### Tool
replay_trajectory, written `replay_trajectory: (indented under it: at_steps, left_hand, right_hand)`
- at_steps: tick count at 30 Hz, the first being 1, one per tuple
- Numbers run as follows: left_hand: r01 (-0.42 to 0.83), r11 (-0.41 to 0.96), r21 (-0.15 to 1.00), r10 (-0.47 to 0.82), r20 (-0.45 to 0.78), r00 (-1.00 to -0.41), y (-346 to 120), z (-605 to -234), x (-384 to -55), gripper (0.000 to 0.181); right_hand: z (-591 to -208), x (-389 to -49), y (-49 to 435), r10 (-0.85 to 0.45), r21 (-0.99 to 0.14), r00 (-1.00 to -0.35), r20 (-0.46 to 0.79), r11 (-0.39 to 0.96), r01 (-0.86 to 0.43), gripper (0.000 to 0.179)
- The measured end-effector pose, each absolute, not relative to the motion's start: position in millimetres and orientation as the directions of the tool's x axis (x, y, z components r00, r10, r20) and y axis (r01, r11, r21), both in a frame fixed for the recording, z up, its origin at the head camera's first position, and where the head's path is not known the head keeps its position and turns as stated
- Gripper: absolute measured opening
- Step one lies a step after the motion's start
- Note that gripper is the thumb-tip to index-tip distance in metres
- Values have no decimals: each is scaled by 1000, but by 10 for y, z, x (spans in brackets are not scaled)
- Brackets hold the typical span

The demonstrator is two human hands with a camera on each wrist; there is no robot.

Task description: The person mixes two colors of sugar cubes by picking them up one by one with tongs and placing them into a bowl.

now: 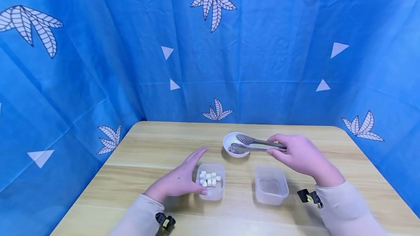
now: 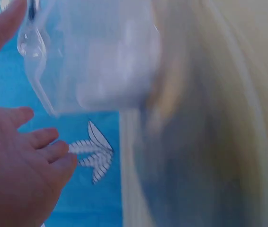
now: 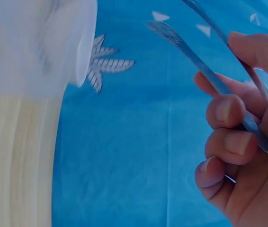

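Left hand [image 1: 178, 179]: spread beside the plastic tub [image 1: 213, 195], lower middle of my feed; can't tell if touching
White cubes [image 1: 209, 182]: inside it
Second tub [image 1: 271, 197]: lower right
Right hand [image 1: 298, 154]: gripping metal tongs [image 1: 262, 142], tips apart over the white bowl [image 1: 229, 140]
Blue curtain [image 1: 279, 46]: behind

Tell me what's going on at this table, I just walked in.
A person is working with both hands. The right hand holds metal tongs, their tips apart, at the white bowl. The left hand is at the side of a clear container with small white cubes in it; whether it touches is hard to tell. A second clear container stands to the right, with no cubes visible inside.
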State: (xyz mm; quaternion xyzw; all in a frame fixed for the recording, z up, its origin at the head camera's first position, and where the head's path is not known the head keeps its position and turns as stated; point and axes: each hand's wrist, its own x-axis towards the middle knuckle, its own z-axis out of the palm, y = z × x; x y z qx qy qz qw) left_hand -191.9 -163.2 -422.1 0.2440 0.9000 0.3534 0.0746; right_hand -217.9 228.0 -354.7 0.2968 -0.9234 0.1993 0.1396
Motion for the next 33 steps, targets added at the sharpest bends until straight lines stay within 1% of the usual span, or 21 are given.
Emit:
replay_trajectory:
  at_steps: [5,8,13,16,19,24,28,33]
  left_hand:
    - [332,561,758,540,-31,-841,-1764,-4368,-1993,128]
    - [298,508,808,577,-62,-815,-1811,-4425,-2029,125]
    - [290,387,875,663,-46,-747,-1861,-4526,-2094,123]
    - [279,331,902,698,-35,-716,-1870,-4596,-2106,123]
    - [280,325,903,705,-34,-708,-1865,-4638,-2091,122]
    - [309,331,892,701,-13,-713,-1837,-4674,-2081,113]
    - [303,318,898,685,4,-729,-1836,-4695,-2086,103]
    - [271,283,920,682,6,-731,-1814,-4723,-2097,94]
  right_hand:
    - [-3513,-2075,2040,-558,-275,-757,340,711,-648,27]
    - [-3486,-2001,1882,-598,-234,-724,343,692,-682,28]
    - [-3458,-1931,1617,-669,-153,-649,363,645,-749,28]
    - [-3481,-1920,1485,-690,-136,-627,362,626,-768,24]
    - [-3535,-1911,1394,-699,-129,-622,353,622,-773,22]
    - [-3601,-1897,1311,-699,-115,-621,354,627,-771,20]
    - [-3641,-1911,1243,-710,-95,-605,361,617,-781,20]
    - [-3704,-1927,1196,-715,-73,-594,369,615,-785,19]
